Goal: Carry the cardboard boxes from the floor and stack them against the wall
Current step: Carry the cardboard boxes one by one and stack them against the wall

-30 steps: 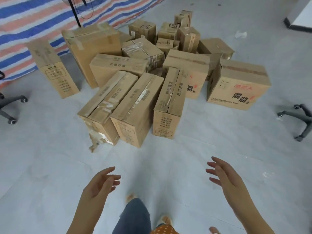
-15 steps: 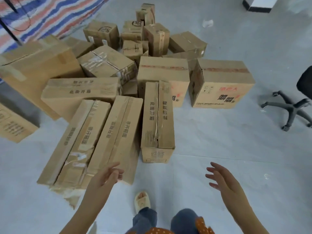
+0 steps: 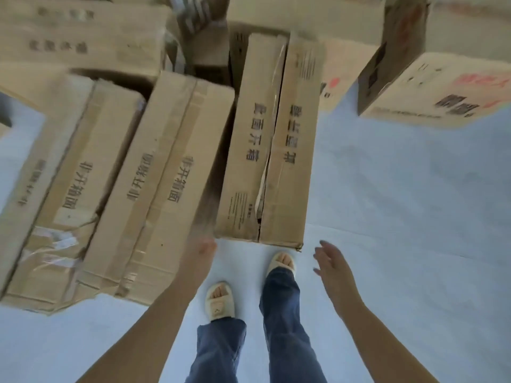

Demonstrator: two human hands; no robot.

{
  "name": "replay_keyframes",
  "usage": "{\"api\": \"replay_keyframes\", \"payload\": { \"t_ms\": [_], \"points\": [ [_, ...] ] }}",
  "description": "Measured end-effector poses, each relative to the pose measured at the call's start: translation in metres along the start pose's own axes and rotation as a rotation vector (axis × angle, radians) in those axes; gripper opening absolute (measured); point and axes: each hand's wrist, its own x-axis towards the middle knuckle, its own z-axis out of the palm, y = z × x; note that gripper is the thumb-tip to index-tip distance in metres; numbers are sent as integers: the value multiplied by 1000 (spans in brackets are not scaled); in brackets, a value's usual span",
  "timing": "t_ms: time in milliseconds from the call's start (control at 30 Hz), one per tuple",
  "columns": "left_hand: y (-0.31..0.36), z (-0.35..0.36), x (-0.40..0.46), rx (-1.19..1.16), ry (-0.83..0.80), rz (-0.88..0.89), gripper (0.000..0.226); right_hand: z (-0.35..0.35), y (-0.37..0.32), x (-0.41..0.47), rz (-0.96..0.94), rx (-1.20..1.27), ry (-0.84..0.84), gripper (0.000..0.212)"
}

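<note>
A long narrow cardboard box [image 3: 272, 150] with black print lies on the grey floor straight ahead, its near end just beyond my feet. My left hand [image 3: 200, 251] reaches into the gap at that box's near left corner, blurred, fingers extended and holding nothing. My right hand [image 3: 329, 261] hovers open just right of the box's near right corner, not touching it. Two more long boxes lie to the left, one beside it [image 3: 163, 183] and a taped one [image 3: 63, 189] further left. A squarer box [image 3: 431, 84] with red and black print sits at the upper right.
More boxes [image 3: 83, 34] crowd the top of the view behind the long ones. My two feet in pale slippers [image 3: 219, 299] stand on the grey floor right at the narrow box's near end. Bare floor [image 3: 414, 217] stretches to the right.
I have stepped up to the pile and bent over it, so the boxes fill the view. Both hands moved forward to either side of the narrow box's near end.
</note>
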Motion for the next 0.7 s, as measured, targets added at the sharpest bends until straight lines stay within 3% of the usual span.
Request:
{"api": "replay_keyframes", "payload": {
  "t_ms": [100,200,433,700],
  "points": [
    [-9,28,56,-42,137,-55,12,20,15,54,83,-31,-32,53],
    [-19,43,94,-198,38,-70,35,37,23,90,20,-36,-142,64],
    [-14,40,100,-371,-80,-96,43,43,17,99,-19,106,-212,49],
    [49,26,0,-496,0,-76,36,1,-46,13,-27,272,-149,29]
  ]
}}
